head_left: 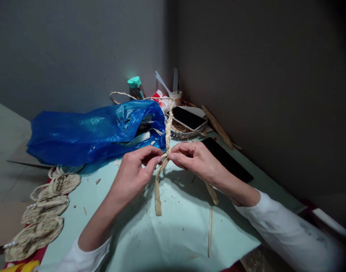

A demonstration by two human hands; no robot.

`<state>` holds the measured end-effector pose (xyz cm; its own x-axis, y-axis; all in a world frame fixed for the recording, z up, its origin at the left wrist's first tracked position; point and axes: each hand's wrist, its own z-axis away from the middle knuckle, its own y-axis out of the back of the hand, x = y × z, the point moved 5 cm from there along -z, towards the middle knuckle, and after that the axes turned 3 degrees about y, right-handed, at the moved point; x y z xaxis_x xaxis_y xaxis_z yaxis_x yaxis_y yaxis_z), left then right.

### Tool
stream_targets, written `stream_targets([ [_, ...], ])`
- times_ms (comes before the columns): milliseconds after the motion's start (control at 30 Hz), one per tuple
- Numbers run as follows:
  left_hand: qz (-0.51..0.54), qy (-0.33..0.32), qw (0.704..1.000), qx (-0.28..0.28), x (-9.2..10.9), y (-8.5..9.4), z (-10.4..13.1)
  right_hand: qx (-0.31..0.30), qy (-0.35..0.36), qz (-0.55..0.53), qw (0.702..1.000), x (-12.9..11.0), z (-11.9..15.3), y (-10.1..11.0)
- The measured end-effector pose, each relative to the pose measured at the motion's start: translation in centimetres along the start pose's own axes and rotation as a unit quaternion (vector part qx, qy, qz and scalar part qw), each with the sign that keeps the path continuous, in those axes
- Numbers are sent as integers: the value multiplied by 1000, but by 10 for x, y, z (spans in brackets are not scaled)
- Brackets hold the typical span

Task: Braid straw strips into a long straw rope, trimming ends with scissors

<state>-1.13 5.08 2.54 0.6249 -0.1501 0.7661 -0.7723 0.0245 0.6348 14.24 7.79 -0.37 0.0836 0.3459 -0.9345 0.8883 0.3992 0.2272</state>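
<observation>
At frame centre: braided strand (168,130), lower end hand-held.
Blue bag (84,130) left and phone (189,118) right flank it; left hand (134,168) and right hand (201,161) have fingers pinched together on its strips.

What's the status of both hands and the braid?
Left hand and right hand both pinching braid's lower end. Loose strands hanging below. Blue bag behind left hand, phone behind right; neither blocking the grip.
</observation>
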Motion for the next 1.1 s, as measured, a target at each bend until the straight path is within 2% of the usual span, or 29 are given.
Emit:
stream_targets([
  [133, 135, 90, 985, -61, -10, -3, -3, 3, -6, 21, 1000, -1, 2, 1],
  [300, 287, 161, 937, -116, -20, -10, -4, 14, -15, -1, 1000, -3, 4, 1],
  [367, 302, 156, 934, -106, -18, -13, -3, 26, -15, -6, 1000, -3, 3, 1],
  [400, 290, 144, 942, -87, -15, -15, -1, 35, -15, -7, 999, -2, 3, 1],
  [467, 223, 105, 969, -17, -9, -21, 6, 54, -13, -8, 998, 1, 3, -1],
  [533, 104, 56, 988, 98, -3, -26, 16, 78, -11, -1, 997, 3, 3, -3],
  [600, -32, -37, 980, 194, 5, -35, 27, 105, -10, 16, 994, 5, 4, -4],
  [667, -163, -131, 947, 243, 10, -46, 35, 126, -9, 30, 992, 6, 5, -6],
  [800, -327, -234, 879, 258, 8, -63, 38, 140, -4, 43, 989, 10, 6, -10],
  [900, -405, -234, 847, 253, 7, -70, 38, 141, 3, 22, 990, 13, 6, -12],
  [1000, -459, -199, 836, 225, 5, -78, 39, 130, -4, 0, 992, 20, 6, -16],
  [1100, -445, -193, 853, 192, 4, -81, 40, 129, -26, 20, 991, 27, 4, -17],
])
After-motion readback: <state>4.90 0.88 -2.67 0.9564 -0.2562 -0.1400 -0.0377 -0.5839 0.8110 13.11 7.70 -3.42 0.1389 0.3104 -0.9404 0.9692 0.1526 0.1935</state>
